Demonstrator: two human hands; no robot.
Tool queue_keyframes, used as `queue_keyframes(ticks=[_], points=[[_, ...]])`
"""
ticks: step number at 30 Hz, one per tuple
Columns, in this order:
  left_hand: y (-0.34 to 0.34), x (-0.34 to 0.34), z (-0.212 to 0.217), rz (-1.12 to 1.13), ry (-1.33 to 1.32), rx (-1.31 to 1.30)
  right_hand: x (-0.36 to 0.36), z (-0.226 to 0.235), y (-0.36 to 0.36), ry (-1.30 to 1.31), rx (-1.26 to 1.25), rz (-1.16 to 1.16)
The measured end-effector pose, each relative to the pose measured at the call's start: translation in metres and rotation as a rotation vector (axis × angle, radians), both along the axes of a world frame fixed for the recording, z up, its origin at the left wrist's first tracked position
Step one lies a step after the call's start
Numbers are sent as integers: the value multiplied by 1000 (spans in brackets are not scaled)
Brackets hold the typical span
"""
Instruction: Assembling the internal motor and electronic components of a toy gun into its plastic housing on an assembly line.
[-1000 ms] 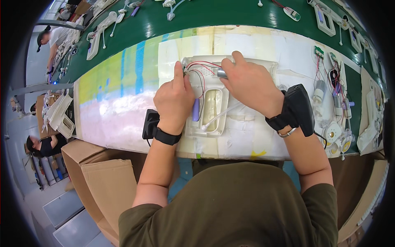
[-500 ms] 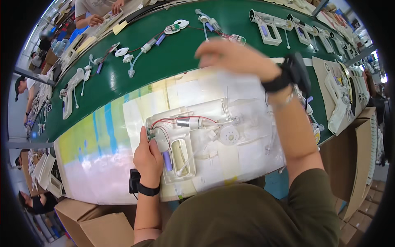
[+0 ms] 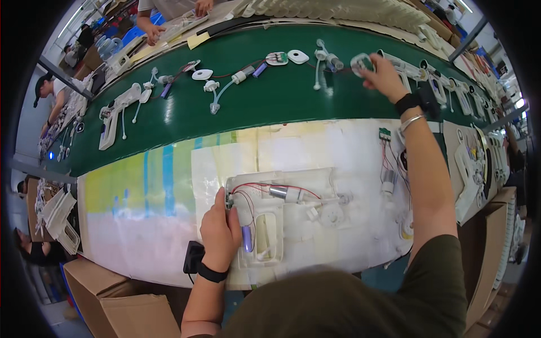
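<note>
My left hand (image 3: 221, 234) is closed on the left end of a translucent white gun-shaped plastic housing half (image 3: 307, 177), its thumb by a small circuit board (image 3: 229, 197). Inside the housing lie a silver and white motor (image 3: 286, 193), red wires and a purple cylindrical cell (image 3: 247, 239). A pale tube and a round white disc (image 3: 331, 214) sit toward the lower right. Over the green belt (image 3: 186, 115), my right hand (image 3: 387, 78) pinches a clear round plastic piece (image 3: 360, 64). Near that piece is a motor with a tube (image 3: 333, 62).
Several wired part sets and white gun-shaped shells (image 3: 115, 112) lie along the belt. To my right, another circuit board (image 3: 385, 134) with wires and a motor rests on the white work board (image 3: 141, 242). Cardboard boxes (image 3: 135, 304) stand below. Across the belt, a co-worker's hands (image 3: 155, 32) handle parts.
My right hand has moved right over the belt, from a blurred open reach to a pinch on the clear round piece. My left hand still grips the housing. The whole view has shifted.
</note>
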State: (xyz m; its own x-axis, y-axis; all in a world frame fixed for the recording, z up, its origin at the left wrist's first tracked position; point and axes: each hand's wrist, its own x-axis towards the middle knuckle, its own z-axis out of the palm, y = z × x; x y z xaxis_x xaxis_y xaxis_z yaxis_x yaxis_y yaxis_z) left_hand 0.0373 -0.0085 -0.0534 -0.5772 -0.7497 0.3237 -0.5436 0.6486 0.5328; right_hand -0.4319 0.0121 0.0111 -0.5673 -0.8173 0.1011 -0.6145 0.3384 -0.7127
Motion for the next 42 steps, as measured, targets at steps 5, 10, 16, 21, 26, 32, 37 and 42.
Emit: queue_keyframes(ticks=[5,10,16,21,26,32,37,42], points=[[-2,-2,-2,-32,52,1,25,122,66,475,-168,29],[-3,-4,-1,32,42,89,70,209,150,13,-537,73],[-3,2,1,64,32,167,21,103,189,-76,77,114],[-4,-1,0,-4,75,81,-5,43,169,433,291,318],[-7,0,5,-27,58,114,-18,118,55,649,78,367],[-12,13,5,-56,9,23,19,-3,-150,600,148,229],[-21,2,6,-160,42,-29,41,-94,-189,432,442,-198],[-12,10,8,-156,64,-30,54,-64,-170,303,170,-88]])
